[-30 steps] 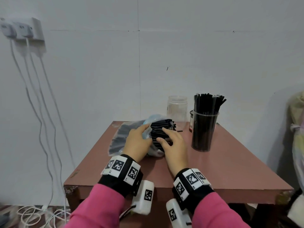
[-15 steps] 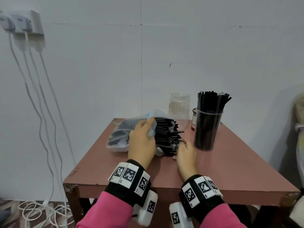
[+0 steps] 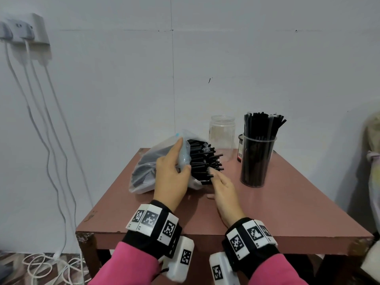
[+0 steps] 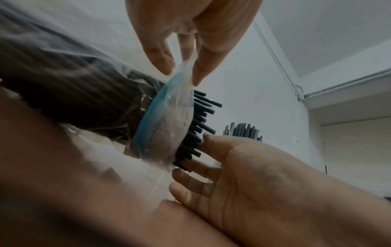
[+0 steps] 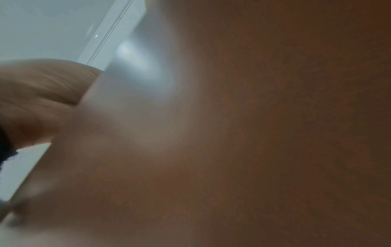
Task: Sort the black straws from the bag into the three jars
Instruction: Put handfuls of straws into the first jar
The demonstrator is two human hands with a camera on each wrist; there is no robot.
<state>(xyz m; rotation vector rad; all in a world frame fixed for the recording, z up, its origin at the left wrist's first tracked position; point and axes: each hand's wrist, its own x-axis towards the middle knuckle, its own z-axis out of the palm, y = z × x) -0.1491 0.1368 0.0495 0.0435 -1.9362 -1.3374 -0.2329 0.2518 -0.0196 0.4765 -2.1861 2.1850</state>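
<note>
Left hand (image 3: 171, 177) pinches bag (image 3: 144, 169).

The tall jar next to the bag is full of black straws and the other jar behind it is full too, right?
Not quite. The clear jar at the back is empty, as the head view shows. The tall jar beside the bag is indeed full of black straws.

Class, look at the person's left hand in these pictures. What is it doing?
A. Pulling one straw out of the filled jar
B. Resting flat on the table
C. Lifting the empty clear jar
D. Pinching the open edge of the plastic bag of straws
D: the left hand pinches the mouth of the plastic bag, with the black straws sticking out of it.
</note>
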